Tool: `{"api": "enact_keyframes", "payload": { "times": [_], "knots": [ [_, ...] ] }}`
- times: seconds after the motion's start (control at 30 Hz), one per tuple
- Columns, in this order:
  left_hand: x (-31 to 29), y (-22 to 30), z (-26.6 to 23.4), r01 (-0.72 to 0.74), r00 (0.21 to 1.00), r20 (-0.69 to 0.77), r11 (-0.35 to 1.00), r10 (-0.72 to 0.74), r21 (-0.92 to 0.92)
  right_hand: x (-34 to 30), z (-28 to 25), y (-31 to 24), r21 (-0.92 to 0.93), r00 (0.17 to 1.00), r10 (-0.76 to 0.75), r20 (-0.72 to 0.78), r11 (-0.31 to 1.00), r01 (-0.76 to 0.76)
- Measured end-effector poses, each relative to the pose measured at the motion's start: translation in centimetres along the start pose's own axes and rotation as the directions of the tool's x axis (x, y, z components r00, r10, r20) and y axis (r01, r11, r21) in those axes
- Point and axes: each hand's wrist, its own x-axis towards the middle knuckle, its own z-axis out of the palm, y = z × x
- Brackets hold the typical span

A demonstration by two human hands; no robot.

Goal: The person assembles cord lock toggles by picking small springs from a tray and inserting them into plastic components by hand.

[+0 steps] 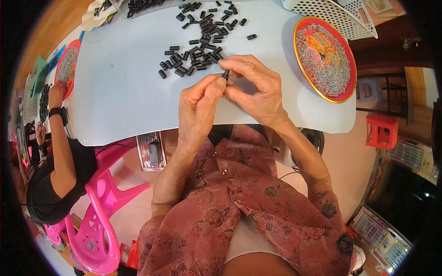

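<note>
In front of my body, both hands meet over the near part of the table. A small black cylindrical part (226, 74) stands between their fingertips. My left hand (197, 106) pinches it between thumb and forefinger. My right hand (261, 89) closes on it from the other side, its fingers curved and partly hiding the part. Just beyond the hands lies a loose heap of similar black cylindrical parts (198, 56), trailing off toward the far edge. To the right sits a red plate (352, 62) with a gold rim and flower pattern, covered with many small silvery pieces (332, 76).
A white perforated basket (334, 17) stands at the far right, and a clear tray (138, 14) of black parts at the far left. On the left, a co-worker's arm (62, 152) reaches to another red plate (75, 46). A pink chair (94, 221) is nearby.
</note>
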Motion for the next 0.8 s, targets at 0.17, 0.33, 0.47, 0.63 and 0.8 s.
{"api": "enact_keyframes", "payload": {
  "times": [0.17,0.33,0.47,0.63,0.8],
  "knots": [
    [-0.2,0.1,0.0,0.005,0.999,-0.048,0.995,0.000,0.099,-0.2,0.1,0.3,0.014,1.000,0.023,0.011,1.000,-0.023],
    [-0.1,0.3,0.3,-0.002,0.999,-0.039,0.998,0.005,0.068,-0.3,0.3,0.6,-0.011,0.998,-0.044,-0.042,0.999,0.044],
    [0.0,-0.3,0.2,0.008,0.999,-0.042,0.999,-0.006,0.040,-0.5,0.5,0.4,-0.042,0.995,-0.076,-0.071,0.996,0.073],
    [0.2,-0.9,0.3,0.003,1.000,-0.010,0.999,-0.003,-0.043,-0.4,0.6,0.3,-0.230,0.956,-0.264,-0.127,0.946,0.231],
    [0.0,-0.9,-0.1,-0.020,1.000,0.007,1.000,0.019,0.015,-0.5,0.6,0.4,-0.249,0.949,-0.293,-0.115,0.934,0.258]
  ]
}}
